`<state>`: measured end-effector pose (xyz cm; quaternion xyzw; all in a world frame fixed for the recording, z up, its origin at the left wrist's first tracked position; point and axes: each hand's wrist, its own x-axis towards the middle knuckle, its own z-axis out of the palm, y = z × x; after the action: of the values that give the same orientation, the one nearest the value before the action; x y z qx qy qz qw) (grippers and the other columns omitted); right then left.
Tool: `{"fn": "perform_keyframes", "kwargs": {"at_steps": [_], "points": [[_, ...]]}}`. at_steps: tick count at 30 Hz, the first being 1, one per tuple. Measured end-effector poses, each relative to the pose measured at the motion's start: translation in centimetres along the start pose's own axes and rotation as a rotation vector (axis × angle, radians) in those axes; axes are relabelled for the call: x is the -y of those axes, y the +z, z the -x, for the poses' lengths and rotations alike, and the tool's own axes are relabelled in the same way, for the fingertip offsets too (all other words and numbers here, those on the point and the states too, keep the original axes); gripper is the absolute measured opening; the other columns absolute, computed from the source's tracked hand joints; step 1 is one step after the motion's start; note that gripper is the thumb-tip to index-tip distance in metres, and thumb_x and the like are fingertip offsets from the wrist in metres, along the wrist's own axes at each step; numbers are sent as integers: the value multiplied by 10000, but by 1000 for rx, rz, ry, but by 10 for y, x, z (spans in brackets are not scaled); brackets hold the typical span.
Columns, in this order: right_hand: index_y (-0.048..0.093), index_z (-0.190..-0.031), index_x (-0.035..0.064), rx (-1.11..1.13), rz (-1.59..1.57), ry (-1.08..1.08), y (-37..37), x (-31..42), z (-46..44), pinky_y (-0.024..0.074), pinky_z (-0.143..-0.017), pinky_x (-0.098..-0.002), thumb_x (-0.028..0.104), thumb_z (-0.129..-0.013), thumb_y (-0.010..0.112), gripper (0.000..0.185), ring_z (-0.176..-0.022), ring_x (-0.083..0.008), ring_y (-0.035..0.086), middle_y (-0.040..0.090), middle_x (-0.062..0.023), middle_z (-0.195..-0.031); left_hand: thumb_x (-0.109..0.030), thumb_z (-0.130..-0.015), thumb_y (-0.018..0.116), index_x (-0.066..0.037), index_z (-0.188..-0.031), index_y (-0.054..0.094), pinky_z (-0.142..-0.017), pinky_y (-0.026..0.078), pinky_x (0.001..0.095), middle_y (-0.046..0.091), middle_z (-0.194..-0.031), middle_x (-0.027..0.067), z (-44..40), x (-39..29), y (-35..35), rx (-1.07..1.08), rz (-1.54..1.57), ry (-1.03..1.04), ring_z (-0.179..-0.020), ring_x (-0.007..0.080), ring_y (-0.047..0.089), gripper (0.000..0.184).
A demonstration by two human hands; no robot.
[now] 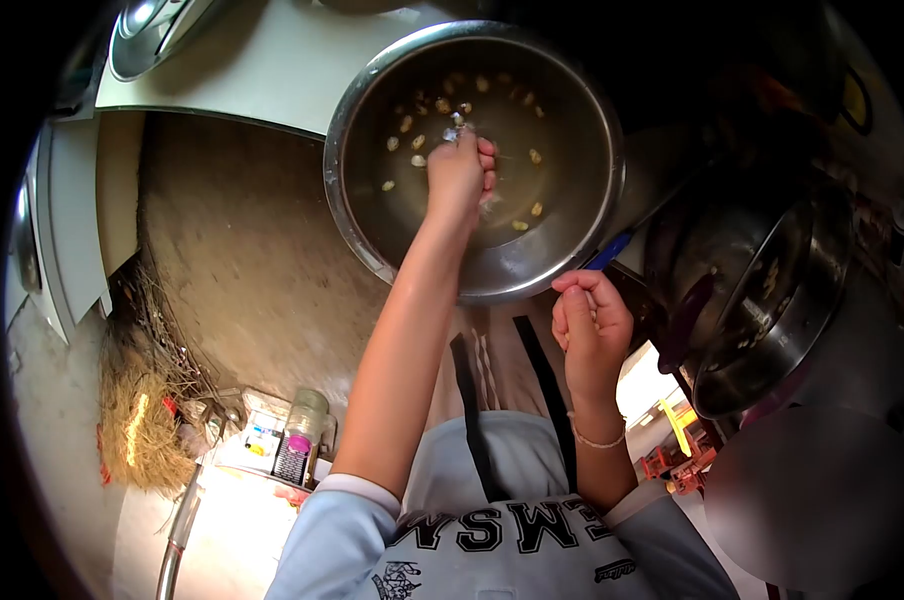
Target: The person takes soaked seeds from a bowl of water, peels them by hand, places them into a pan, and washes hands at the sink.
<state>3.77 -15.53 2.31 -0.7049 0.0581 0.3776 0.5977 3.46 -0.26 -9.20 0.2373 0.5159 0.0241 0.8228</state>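
Note:
A large metal bowl [367, 240] holds cloudy water with several small yellowish pieces [536, 157] in it. My left hand [460, 178] is inside the bowl, its fingers curled closed; a shiny, pale spot shows at its fingertips, but what they hold is unclear. Just outside the bowl's near right rim, my right hand [594, 318] is closed, thumb against the curled fingers. Whatever it holds is hidden. Right beside its fingertips lies a blue handle [609, 250]; whether they touch it I cannot tell.
A pale tabletop [237, 70] borders the bowl on the left. Metal pans [762, 340] with small pieces inside stand at the right. At lower left are a straw bundle [147, 430], a glass jar [308, 415] and a metal pole [179, 535].

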Motion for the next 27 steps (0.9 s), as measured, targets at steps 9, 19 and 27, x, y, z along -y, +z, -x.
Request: {"fn": "perform_keyframes", "kwargs": {"at_steps": [9,19,27], "points": [[508,-786,4,-80,-104,40,-16,1,-1,247,-409,-151,60,-824,427,106,-462,-7,329,386,43,-526,-138,-793,378,26,-693,494,-520,380,349,504,-601,145,-31,20,4,-479,-1066,577,-539,278,475,225],[489,-819,4,102,-210,47,5,12,-11,245,-427,-151,77,-845,409,110,-486,-16,329,390,35,-553,-322,-875,261,-26,-737,476,-410,260,184,314,-522,-26,37,-31,10,313,46,10,-454,70,294,391],[456,-878,10,137,-295,-192,29,47,-21,255,-434,-153,79,-850,410,88,-491,-16,340,408,26,-559,-177,-753,367,112,-1038,441,-407,265,178,308,-543,-22,132,-67,19,511,-81,189,-462,53,285,413]]}}
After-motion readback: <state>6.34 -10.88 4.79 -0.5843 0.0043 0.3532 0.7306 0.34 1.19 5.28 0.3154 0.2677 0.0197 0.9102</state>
